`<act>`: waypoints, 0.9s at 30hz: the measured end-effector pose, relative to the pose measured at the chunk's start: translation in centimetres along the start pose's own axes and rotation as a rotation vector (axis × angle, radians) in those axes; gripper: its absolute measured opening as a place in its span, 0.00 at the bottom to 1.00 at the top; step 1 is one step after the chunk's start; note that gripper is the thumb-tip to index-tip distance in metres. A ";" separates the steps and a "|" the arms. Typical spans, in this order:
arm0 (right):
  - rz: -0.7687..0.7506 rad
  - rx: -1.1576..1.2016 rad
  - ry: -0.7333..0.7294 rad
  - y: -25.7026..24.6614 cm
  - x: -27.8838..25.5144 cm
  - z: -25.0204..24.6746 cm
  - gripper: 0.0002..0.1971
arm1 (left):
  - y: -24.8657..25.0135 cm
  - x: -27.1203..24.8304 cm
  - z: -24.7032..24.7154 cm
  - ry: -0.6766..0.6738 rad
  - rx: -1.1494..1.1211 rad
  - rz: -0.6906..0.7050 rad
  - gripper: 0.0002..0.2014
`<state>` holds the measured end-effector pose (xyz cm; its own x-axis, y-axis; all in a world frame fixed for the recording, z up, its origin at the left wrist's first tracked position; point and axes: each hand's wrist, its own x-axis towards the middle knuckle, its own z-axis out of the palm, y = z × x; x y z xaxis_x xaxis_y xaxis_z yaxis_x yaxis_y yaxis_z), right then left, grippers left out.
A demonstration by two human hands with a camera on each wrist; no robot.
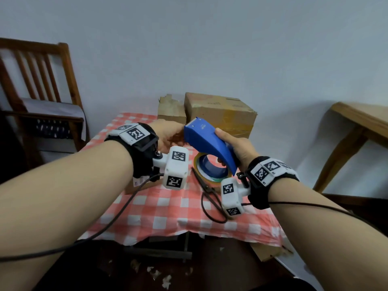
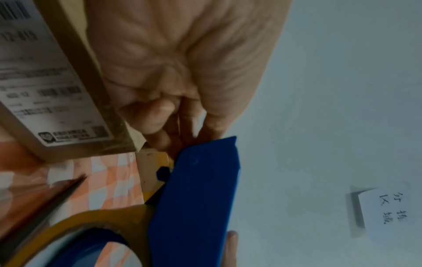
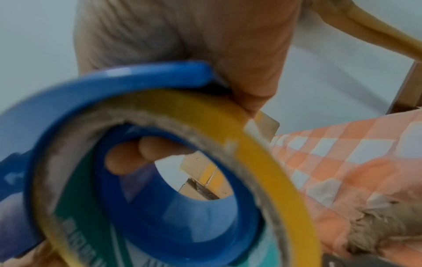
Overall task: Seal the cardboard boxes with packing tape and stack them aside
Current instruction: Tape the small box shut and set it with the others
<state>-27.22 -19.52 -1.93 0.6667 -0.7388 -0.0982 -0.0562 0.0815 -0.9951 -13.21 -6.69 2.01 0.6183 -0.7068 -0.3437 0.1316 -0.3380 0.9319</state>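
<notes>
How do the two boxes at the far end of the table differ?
The right box is larger and stands taller than the left box. The right box has closed flaps and glossy tape across its front; the left box has a ragged, torn-looking top edge, and no tape is visible on it. Both are brown cardboard and stand side by side against the wall on the checked cloth.

A plain pale wall is seen behind the fingers. A wooden chair is placed far to their left.
</notes>
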 end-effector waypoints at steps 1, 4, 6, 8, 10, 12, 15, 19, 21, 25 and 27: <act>0.004 -0.015 -0.009 -0.1 -0.1 0.2 0.28 | 0.0 0.0 -0.3 0.021 0.009 0.010 0.14; 0.020 -0.079 -0.052 -0.4 -0.2 1.0 0.32 | 0.2 0.2 -1.4 0.159 0.169 0.081 0.14; 0.030 -0.148 -0.082 -0.6 -0.1 1.7 0.34 | 0.7 0.6 -2.4 0.246 0.327 0.121 0.14; 0.016 -0.187 -0.104 -0.9 -0.5 2.6 0.34 | 1.1 1.1 -3.2 0.292 0.431 0.131 0.15; -0.014 -0.222 -0.094 -1.2 -0.6 2.9 0.35 | 1.7 1.6 -3.9 0.306 0.465 0.145 0.15; -0.029 -0.256 -0.074 -1.1 -0.7 2.4 0.34 | 2.2 1.6 -4.8 0.329 0.473 0.154 0.14; -0.009 -0.333 -0.048 -0.2 -0.8 0.7 0.35 | 2.5 2.2 -7.4 0.417 0.498 0.204 0.10; 0.052 -0.391 -0.077 1.2 -0.8 0.4 0.31 | 1.4 2.8 -8.1 0.344 0.470 0.181 0.07; 0.061 -0.416 -0.078 1.4 -0.7 0.8 0.26 | 0.8 2.9 -7.7 0.287 0.526 0.169 0.07; 0.069 -0.408 -0.036 1.6 -0.1 1.0 0.25 | -0.2 3.3 -8.4 0.274 0.767 0.240 0.14; 0.076 -0.403 -0.024 1.6 0.2 1.2 0.28 | -0.7 3.8 -8.9 0.250 0.790 0.242 0.14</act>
<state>-26.27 -18.70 -3.52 0.6660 -0.7248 -0.1763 -0.3900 -0.1368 -0.9106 -4.03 -3.61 1.04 0.7241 -0.6893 -0.0241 -0.5462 -0.5944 0.5902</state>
